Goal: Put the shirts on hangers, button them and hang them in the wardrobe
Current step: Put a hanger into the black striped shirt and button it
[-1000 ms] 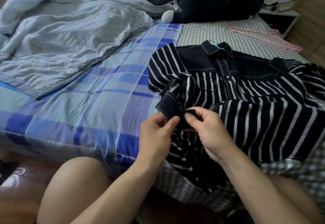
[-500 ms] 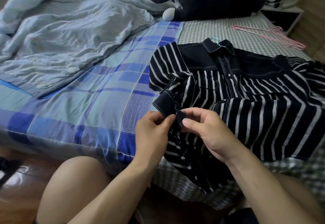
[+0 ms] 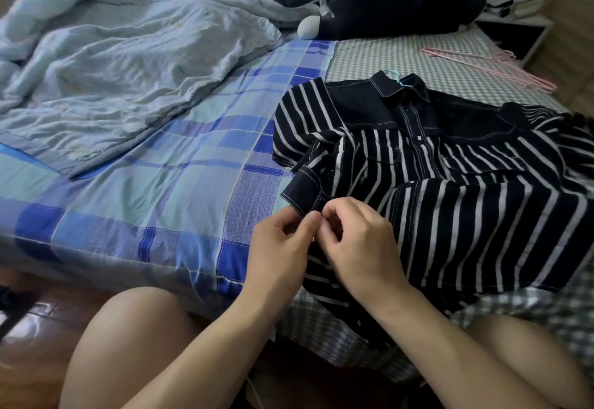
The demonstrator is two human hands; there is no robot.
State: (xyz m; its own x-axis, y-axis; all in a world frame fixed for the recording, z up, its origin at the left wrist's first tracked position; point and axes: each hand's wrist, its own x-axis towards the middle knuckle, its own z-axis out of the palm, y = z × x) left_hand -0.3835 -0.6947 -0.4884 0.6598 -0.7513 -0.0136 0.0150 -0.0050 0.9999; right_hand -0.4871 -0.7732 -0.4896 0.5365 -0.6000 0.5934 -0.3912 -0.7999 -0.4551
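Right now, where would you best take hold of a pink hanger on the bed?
Grip the pink hangers at the hook end, coming from above. They lie flat on the checked sheet, so only the thin wire can be pinched, and the hooks curl clear near the bed's far right edge.

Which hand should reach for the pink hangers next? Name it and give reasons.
Right. The pink hangers lie at the far right of the bed, on the right hand's side. The left hand would have to cross over the striped shirt. Both hands now pinch its fabric.

Soft daylight, slight blur, wide-angle edge distortion.
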